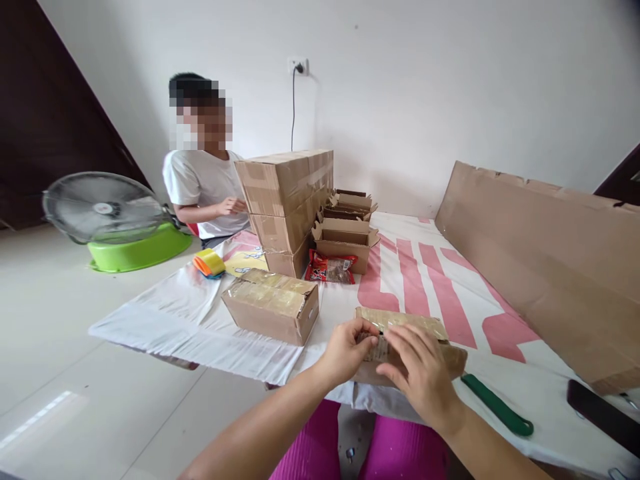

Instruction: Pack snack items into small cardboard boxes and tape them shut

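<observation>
A taped cardboard box [403, 320] lies in front of me at the table's near edge, with clear shiny tape across its top. My left hand [349, 350] is at its left side, thumb and index finger pinched near the top edge; what they pinch, if anything, is too small to tell. Over the box's front side is my right hand [420, 370], fingers stretched and apart, the fingertips close to the left hand's. Just right of the box lies a green handle [497, 405] of a tool; its other end is hidden.
Another taped box [270, 303] sits left, before stacked boxes [280, 200]. Behind are open boxes [345, 240] and a red food packet [331, 267]. Tape rolls [210, 263], a dark phone [603, 417], a cardboard sheet [540, 260], a fan [103, 208] and a seated person [205, 187] surround them.
</observation>
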Demonstrator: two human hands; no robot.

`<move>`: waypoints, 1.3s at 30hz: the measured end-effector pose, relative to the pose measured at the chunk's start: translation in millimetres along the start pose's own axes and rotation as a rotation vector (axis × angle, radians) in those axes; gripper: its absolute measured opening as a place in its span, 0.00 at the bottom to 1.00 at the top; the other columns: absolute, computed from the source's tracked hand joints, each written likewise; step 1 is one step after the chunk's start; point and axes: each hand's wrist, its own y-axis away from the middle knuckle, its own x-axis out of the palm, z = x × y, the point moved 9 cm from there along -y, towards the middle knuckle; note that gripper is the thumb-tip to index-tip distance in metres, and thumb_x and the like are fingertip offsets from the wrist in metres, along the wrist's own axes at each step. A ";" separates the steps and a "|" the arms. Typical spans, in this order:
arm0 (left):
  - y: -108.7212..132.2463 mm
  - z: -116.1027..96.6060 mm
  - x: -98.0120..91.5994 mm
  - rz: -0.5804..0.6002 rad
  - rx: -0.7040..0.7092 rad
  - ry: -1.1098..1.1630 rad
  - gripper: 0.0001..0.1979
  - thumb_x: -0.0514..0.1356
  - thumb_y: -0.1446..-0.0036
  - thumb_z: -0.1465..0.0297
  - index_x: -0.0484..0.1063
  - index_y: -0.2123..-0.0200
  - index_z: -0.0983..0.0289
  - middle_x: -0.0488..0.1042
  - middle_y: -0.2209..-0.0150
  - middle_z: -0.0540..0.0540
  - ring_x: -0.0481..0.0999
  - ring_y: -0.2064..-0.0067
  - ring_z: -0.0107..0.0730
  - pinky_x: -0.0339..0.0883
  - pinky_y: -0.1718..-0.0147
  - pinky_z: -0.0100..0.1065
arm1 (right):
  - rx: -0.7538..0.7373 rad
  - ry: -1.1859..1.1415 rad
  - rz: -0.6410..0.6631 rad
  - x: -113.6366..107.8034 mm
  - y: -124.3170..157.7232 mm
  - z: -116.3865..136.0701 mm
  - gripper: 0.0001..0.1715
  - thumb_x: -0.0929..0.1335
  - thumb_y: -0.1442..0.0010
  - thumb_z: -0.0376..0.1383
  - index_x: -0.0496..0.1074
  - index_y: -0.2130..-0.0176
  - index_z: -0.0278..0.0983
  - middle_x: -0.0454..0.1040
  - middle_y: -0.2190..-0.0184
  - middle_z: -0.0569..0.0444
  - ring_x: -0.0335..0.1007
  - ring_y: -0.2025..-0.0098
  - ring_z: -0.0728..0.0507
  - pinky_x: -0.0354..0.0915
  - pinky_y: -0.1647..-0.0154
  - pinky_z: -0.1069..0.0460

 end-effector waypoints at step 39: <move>99.7 -12.8 22.2 -0.191 0.951 -0.682 0.07 0.55 0.40 0.77 0.71 0.60 0.65 0.71 0.67 0.55 0.66 0.64 0.34 0.64 0.64 0.36 | -0.055 -0.018 0.058 0.4 49.2 14.7 0.11 0.62 0.35 0.37 0.74 0.60 0.40 0.77 0.57 0.51 0.70 0.54 0.41 0.64 0.52 0.47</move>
